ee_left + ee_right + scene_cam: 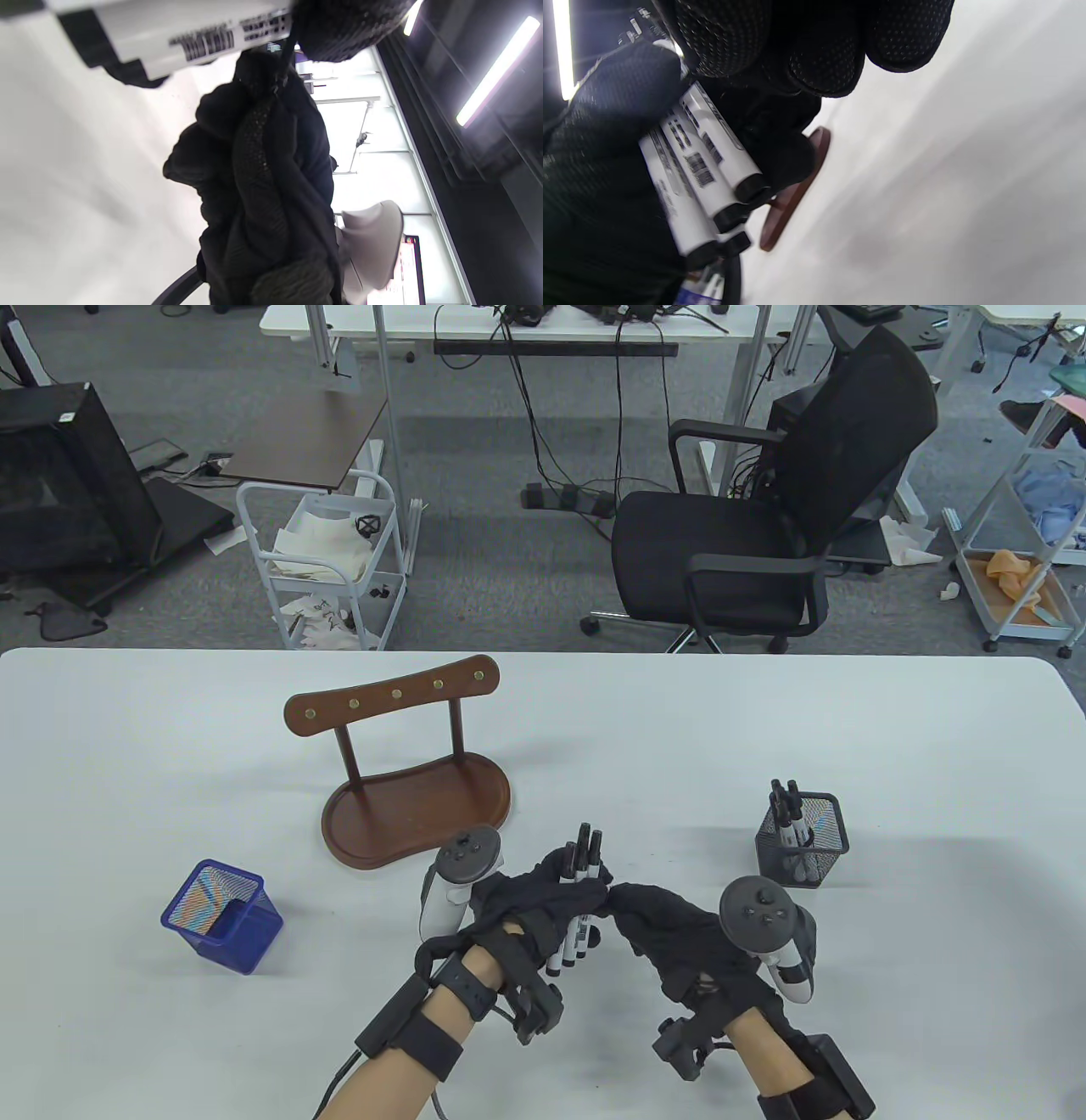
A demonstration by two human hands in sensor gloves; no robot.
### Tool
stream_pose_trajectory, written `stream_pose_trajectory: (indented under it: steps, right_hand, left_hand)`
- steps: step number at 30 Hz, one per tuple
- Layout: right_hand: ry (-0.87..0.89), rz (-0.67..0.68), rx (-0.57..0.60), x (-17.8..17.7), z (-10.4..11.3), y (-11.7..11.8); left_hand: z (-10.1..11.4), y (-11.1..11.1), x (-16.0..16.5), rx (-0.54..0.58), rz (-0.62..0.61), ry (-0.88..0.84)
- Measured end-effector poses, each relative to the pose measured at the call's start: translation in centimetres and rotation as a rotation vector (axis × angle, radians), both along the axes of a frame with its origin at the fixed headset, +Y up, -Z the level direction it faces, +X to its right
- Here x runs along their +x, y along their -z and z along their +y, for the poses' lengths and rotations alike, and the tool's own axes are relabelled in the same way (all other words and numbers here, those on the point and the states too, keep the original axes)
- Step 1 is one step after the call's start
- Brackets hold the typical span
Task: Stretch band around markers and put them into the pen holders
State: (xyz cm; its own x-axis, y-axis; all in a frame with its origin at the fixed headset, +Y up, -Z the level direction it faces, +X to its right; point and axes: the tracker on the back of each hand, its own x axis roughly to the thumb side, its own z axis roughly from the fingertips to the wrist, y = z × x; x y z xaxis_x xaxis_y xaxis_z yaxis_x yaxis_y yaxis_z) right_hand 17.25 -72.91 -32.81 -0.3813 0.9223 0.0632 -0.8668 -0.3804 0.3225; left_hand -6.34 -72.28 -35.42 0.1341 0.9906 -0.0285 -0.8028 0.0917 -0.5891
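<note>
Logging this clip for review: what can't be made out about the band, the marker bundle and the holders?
- Band: not visible in any view; gloved fingers cover the markers.
- Marker count: table view, left hand wraps the bundle.
- Blue holder: contents unclear, mesh wall hides them.
- Black holder: marker count, too small.

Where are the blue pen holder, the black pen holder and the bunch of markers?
blue pen holder (pixel 227 935), table view, front mesh wall.
black pen holder (pixel 821 848), table view, right mesh wall.
bunch of markers (pixel 706 159), right wrist view, white barrel.

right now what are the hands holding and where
The left hand grips a bundle of markers around its middle; the right hand touches the same spot.
</note>
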Motion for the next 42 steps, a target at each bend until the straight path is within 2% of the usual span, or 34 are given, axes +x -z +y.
stream_pose_trajectory:
  steps: [1,4,7,9,13,19,26,35,42]
  right_hand:
    - [0.038,-0.004,-0.019,0.1,-0.1,0.1]
    - [0.109,0.021,-0.026,0.2,-0.2,0.0]
    - [0.155,0.03,-0.007,0.2,0.0,-0.3]
    - [0.13,-0.015,0.049,0.6,0.2,-0.5]
    - [0.155,0.001,0.045,0.9,0.3,-0.5]
    - [0.075,0.017,0.058,0.4,0.0,-0.6]
    - [0.015,0.01,0.085,0.5,0.0,-0.6]
    - [-0.113,0.0,0.136,0.5,0.0,-0.8]
    - [-0.211,-0.005,0.175,0.3,0.0,-0.9]
  left_hand:
    - [0.1,-0.2,0.0,0.029,0.018,0.025]
    - [0.0,-0.2,-0.2,0.019,0.058,0.051]
    - [-0.2,0.0,-0.5,0.015,0.073,0.04]
    - [-0.2,0.2,-1.1,0.029,0.125,0.061]
    - [0.4,0.2,-1.9,0.14,0.155,0.146]
    - [0.7,-0.1,-2.8,0.204,0.184,0.2]
    - [0.8,-0.2,-4.3,0.204,0.175,0.183]
    - [1.7,-0.3,-8.3,0.227,0.26,0.229]
    - [3.2,-1.0,-12.6,0.272,0.344,0.255]
